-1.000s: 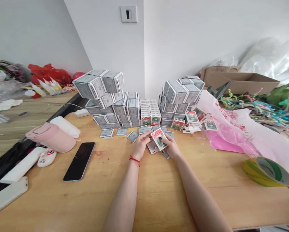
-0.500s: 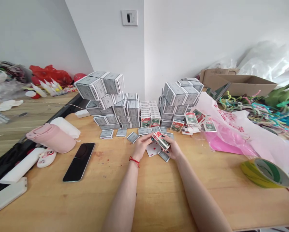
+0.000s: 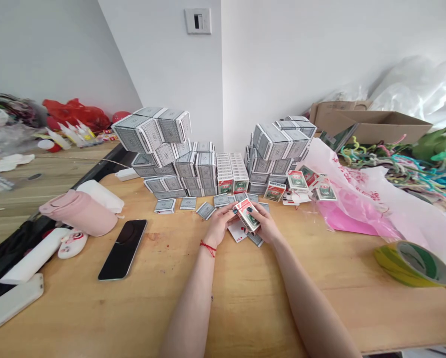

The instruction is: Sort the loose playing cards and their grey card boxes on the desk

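Observation:
Both my hands meet over the wooden table [image 3: 245, 298] in front of stacks of small card boxes. My right hand [image 3: 265, 224] grips a red, green and white card box [image 3: 247, 215], fingers wrapped over it. My left hand [image 3: 220, 223] pinches the box's left end with its fingertips. Under the hands lie a face-up playing card [image 3: 238, 232] with red pips and a grey-backed card pack [image 3: 256, 239]. A row of small grey packs [image 3: 187, 203] lies just beyond the hands.
Tall piles of grey boxes [image 3: 163, 149] stand left and right [image 3: 278, 144] by the wall. A black phone [image 3: 123, 248] and pink pouch [image 3: 79, 211] lie to the left. Pink plastic bag [image 3: 357, 199], cardboard box [image 3: 368, 124] and a yellow-green tape roll [image 3: 413, 263] sit on the right.
The box has turned in my hands, from face-up to tilted on edge, and the hands have closed tighter round it. The hands stay in the same spot.

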Available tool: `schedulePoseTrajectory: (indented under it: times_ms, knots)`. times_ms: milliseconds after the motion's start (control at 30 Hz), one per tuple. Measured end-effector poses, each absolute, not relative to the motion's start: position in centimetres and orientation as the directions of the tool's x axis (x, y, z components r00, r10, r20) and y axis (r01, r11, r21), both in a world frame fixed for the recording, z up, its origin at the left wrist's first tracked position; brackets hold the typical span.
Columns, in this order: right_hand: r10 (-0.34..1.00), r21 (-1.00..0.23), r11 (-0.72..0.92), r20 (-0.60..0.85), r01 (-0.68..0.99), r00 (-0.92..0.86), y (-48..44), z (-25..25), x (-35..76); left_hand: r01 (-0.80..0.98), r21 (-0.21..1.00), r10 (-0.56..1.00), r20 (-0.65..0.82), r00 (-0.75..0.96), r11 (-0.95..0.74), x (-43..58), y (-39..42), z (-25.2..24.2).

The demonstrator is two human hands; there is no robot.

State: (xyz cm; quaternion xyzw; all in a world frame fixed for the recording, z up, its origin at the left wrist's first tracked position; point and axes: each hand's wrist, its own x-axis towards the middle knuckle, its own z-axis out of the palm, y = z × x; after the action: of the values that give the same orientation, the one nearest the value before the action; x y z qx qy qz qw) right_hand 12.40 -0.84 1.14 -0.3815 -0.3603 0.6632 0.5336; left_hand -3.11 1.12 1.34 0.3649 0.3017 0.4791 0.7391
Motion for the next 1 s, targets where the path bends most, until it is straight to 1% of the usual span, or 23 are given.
schedulePoseTrajectory:
  times_ms: [200,333,467,533,633,700,867,1000]
  knots:
    - [0.989,-0.922,-0.120,-0.077,-0.367,-0.129,-1.2,1.6,12.1,-0.534,0.782,0.927,-0.146,0.347,0.322,-3.3,1.3,1.2]
    - [0.993,-0.951,-0.091,-0.064,-0.295,-0.099,-1.2,1.7,12.1,-0.529,0.784,0.934,-0.178,0.311,0.325,-3.1,1.3,1.3]
    - [0.998,-0.973,-0.035,-0.023,-0.228,-0.054,-1.3,1.6,11.9,-0.522,0.797,0.949,-0.202,0.241,0.302,-2.6,1.3,1.2]
    - [1.000,-0.973,-0.017,-0.012,-0.232,-0.023,-1.3,1.6,11.8,-0.511,0.813,0.959,-0.212,0.188,0.280,-2.3,1.3,1.0]
    - [0.999,-0.959,-0.032,-0.028,-0.283,-0.018,-1.2,1.5,11.8,-0.500,0.829,0.968,-0.209,0.141,0.252,-2.1,1.2,1.0]
    - [0.998,-0.946,-0.056,-0.048,-0.320,-0.032,-1.1,1.4,11.9,-0.506,0.825,0.967,-0.189,0.171,0.251,-2.2,1.2,1.1]
    - [0.997,-0.928,-0.077,-0.064,-0.364,-0.047,-0.8,1.0,12.2,-0.500,0.820,0.925,-0.091,0.369,0.280,-2.7,1.1,1.3]
    - [0.997,-0.936,-0.078,-0.066,-0.343,-0.044,-0.9,1.1,12.2,-0.470,0.834,0.919,-0.104,0.380,0.289,-2.8,1.1,1.3]
